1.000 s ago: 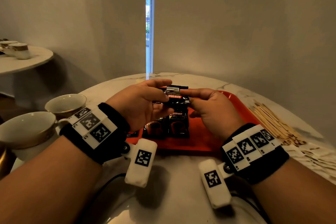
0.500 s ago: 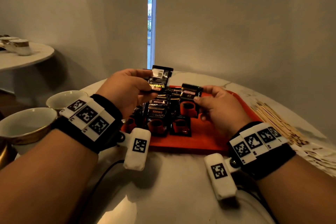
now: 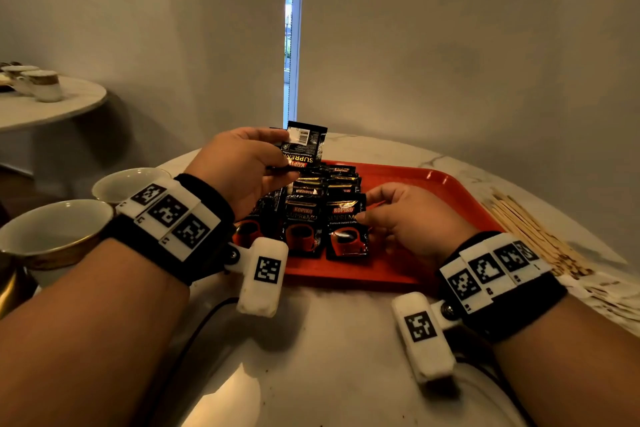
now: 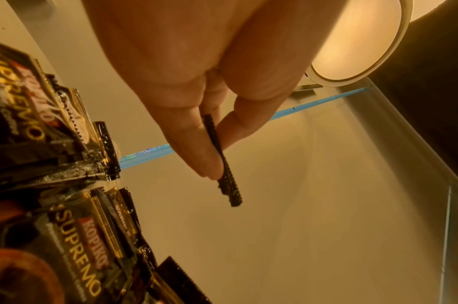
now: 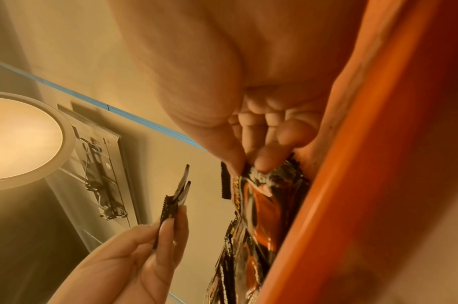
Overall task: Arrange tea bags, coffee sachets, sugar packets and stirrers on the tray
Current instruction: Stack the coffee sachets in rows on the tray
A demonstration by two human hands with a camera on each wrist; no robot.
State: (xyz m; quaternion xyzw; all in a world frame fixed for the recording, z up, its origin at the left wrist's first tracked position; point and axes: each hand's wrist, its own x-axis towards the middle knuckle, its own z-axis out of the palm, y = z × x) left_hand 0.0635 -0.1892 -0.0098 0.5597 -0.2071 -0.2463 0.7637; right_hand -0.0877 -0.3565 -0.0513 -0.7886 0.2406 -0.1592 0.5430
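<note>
An orange tray (image 3: 426, 184) lies on the marble table. Black coffee sachets (image 3: 304, 222) lie on it in overlapping rows. My left hand (image 3: 242, 166) is raised above the tray's left side and pinches a couple of black sachets (image 3: 304, 147) upright between thumb and fingers; they show edge-on in the left wrist view as held sachets (image 4: 228, 176). My right hand (image 3: 408, 218) is low over the tray. It pinches the upper edge of the front right sachet (image 3: 346, 229), seen close as a pinched sachet (image 5: 264, 203) against the tray's rim (image 5: 352, 185).
Wooden stirrers (image 3: 533, 229) lie in a pile right of the tray, with pale paper packets (image 3: 616, 291) nearer the table edge. Two cups (image 3: 52, 229) stand at the left. A second table (image 3: 48, 104) with cups is at the far left. The wall is close behind.
My hands parted. The left lifted its sachets up and left above the tray. The right carried one sachet down onto the front row, next to the others.
</note>
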